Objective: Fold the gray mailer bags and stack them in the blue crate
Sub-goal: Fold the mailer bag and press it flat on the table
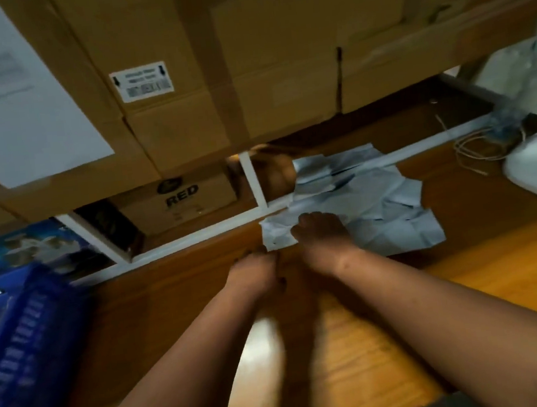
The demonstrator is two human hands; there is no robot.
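Our right hand (pixel 322 235) rests on the gray mailer bags (pixel 376 205), fingers curled into them; our left hand (pixel 256 271) pinches their near corner on the floor (pixel 467 282); blue crate (pixel 20 345) at left.

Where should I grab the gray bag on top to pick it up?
Probably its near-left corner, coming from the front. The top gray mailer bag lies flat on the floor, but that corner looks crinkled and lifted, right by the right hand.

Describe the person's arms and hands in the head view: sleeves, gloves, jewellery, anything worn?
Both forearms are bare up to the frame edge: no sleeves, gloves, watch or bracelets visible. The left hand shows dark-painted nails. The right hand shows no rings, though blur limits detail.
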